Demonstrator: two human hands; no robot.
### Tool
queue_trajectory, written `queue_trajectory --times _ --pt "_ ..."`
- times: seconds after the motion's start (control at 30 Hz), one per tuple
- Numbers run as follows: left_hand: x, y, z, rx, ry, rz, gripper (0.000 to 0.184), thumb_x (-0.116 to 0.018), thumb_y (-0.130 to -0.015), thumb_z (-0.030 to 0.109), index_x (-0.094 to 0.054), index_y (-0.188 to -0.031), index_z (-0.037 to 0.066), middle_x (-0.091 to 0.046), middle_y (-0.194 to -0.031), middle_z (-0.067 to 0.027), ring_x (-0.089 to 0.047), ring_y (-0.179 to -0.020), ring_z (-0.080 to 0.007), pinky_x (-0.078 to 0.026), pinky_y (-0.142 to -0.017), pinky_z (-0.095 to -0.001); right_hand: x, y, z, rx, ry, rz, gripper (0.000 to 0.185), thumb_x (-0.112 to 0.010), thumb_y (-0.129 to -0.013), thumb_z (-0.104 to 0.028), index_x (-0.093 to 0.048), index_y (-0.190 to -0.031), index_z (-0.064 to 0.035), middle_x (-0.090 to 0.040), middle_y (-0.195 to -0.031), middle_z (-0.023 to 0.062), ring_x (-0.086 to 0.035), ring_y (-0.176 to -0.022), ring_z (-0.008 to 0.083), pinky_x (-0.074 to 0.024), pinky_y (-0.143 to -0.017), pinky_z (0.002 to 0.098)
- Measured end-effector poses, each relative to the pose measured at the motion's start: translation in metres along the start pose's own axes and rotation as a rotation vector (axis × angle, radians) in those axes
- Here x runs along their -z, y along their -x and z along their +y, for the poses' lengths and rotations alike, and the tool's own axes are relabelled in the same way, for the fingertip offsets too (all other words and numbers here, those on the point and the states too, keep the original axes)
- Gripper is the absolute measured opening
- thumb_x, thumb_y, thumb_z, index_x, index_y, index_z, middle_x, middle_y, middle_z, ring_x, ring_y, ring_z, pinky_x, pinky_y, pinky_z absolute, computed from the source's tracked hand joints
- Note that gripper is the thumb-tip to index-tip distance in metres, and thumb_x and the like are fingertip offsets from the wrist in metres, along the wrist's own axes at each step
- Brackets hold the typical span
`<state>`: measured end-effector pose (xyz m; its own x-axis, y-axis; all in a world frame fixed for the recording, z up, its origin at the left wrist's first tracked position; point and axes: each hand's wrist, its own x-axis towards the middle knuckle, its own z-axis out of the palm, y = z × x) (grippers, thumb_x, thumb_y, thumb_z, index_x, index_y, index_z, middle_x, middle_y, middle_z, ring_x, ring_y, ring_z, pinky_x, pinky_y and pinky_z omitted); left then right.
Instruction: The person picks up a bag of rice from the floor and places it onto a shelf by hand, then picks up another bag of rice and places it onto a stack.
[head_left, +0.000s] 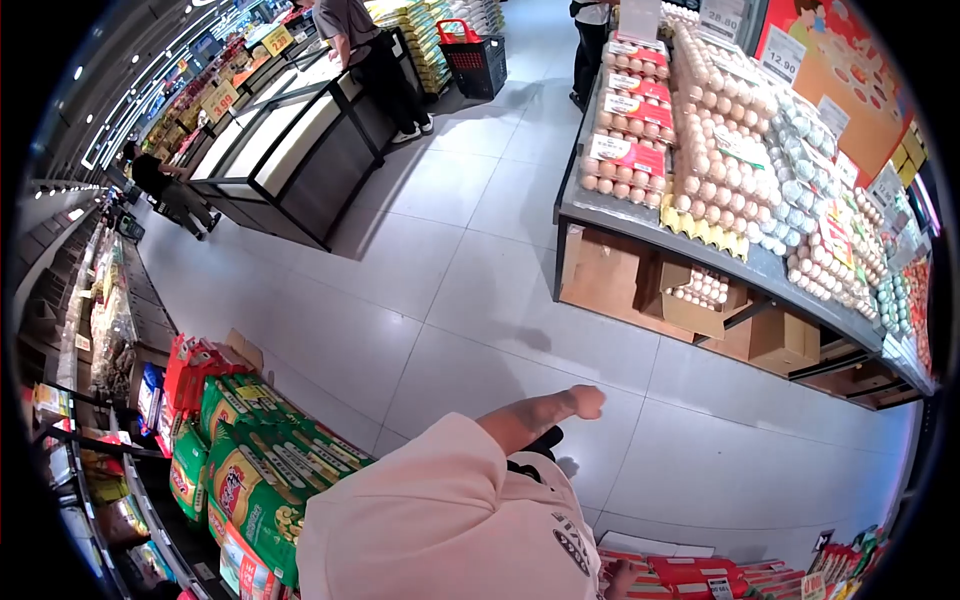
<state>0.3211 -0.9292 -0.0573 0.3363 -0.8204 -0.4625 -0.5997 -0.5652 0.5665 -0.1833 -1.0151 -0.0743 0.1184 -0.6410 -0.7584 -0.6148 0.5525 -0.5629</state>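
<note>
My left hand (589, 402) is held out in front of my body, over the grey tiled floor (500, 355). Its fingers are curled into a loose fist, and nothing shows in them. It touches nothing; the egg display table (620, 215) is some distance beyond it. A pale short sleeve (410, 500) covers my upper arm. My right hand cannot be made out in the view.
Egg cartons (625, 165) are piled on the display at right, with cardboard boxes (785, 340) below. Green bags (250, 480) are stacked at left, red packages (690, 575) at lower right. Other people (375, 60) stand near a bin counter (290, 150); a black basket (475, 65) is behind.
</note>
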Motion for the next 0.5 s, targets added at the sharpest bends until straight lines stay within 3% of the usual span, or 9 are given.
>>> queue_trajectory --times 0.1,0.17,0.27,0.33,0.37,0.4,0.5 --pt "0.000 -0.039 0.040 -0.096 0.018 0.043 0.028 -0.052 -0.070 0.026 -0.061 -0.086 0.004 -0.061 -0.088 -0.0171 -0.058 -0.084 -0.0346 -0.047 -0.071 -0.0438 0.016 -0.018 -0.023 -0.010 0.081 -0.037 0.025 -0.048 -0.082 -0.023 -0.055 -0.076 0.0007 -0.059 -0.064 0.0122 -0.058 -0.049 0.0201 -0.0467 -0.039 0.0305" --pt "-0.011 -0.055 0.050 -0.050 -0.015 0.066 0.029 -0.052 -0.070 0.027 -0.061 -0.086 0.004 -0.062 -0.087 -0.0168 -0.058 -0.085 -0.0343 -0.046 -0.072 -0.0437 0.021 -0.026 -0.044 0.029 0.219 -0.068 0.027 -0.049 -0.081 -0.023 -0.056 -0.074 0.0021 -0.059 -0.064 0.0132 -0.058 -0.050 0.0218 -0.0469 -0.042 0.0331" --pt "-0.036 -0.059 0.045 0.022 -0.056 0.124 0.028 -0.053 -0.068 0.024 -0.065 -0.082 0.003 -0.063 -0.085 -0.0188 -0.060 -0.084 -0.0350 -0.048 -0.073 -0.0421 0.062 -0.145 0.042 0.320 0.460 -0.098 0.031 -0.051 -0.078 -0.024 -0.056 -0.068 0.0048 -0.058 -0.063 0.0158 -0.058 -0.055 0.0251 -0.0464 -0.050 0.0375" --pt "-0.050 -0.043 0.053 0.288 -0.141 -0.022 0.027 -0.053 -0.067 0.023 -0.066 -0.082 0.004 -0.063 -0.086 -0.0184 -0.061 -0.083 -0.0337 -0.049 -0.073 -0.0414 0.090 -0.168 0.022 0.289 0.442 -0.152 0.033 -0.051 -0.077 -0.022 -0.055 -0.062 0.0071 -0.056 -0.061 0.0179 -0.058 -0.058 0.0272 -0.0456 -0.058 0.0394" --pt "-0.075 -0.037 0.038 0.281 -0.119 0.030 0.024 -0.053 -0.066 0.025 -0.065 -0.069 0.004 -0.062 -0.075 -0.0200 -0.061 -0.073 -0.0356 -0.048 -0.064 -0.0448 0.106 -0.176 0.008 0.298 0.470 -0.122 0.029 -0.050 -0.079 -0.022 -0.056 -0.068 0.0044 -0.056 -0.060 0.0157 -0.057 -0.054 0.0248 -0.0462 -0.051 0.0377" --pt "-0.094 -0.029 0.034 0.302 -0.137 0.003 0.024 -0.053 -0.066 0.025 -0.065 -0.067 0.004 -0.062 -0.073 -0.0201 -0.061 -0.073 -0.0340 -0.048 -0.065 -0.0453 0.127 -0.184 -0.009 0.207 0.340 -0.151 0.027 -0.050 -0.080 -0.022 -0.055 -0.070 0.0033 -0.056 -0.060 0.0146 -0.057 -0.052 0.0238 -0.0459 -0.048 0.0363" --pt "-0.118 -0.007 0.067 0.522 -0.132 -0.192 0.035 -0.054 -0.075 0.033 -0.066 -0.088 0.003 -0.062 -0.094 -0.0196 -0.059 -0.090 -0.0338 -0.047 -0.079 -0.0417 0.196 -0.208 -0.062 -0.017 0.034 -0.225 0.021 -0.047 -0.084 -0.022 -0.051 -0.078 -0.0016 -0.056 -0.060 0.0100 -0.054 -0.045 0.0186 -0.0434 -0.036 0.0290"
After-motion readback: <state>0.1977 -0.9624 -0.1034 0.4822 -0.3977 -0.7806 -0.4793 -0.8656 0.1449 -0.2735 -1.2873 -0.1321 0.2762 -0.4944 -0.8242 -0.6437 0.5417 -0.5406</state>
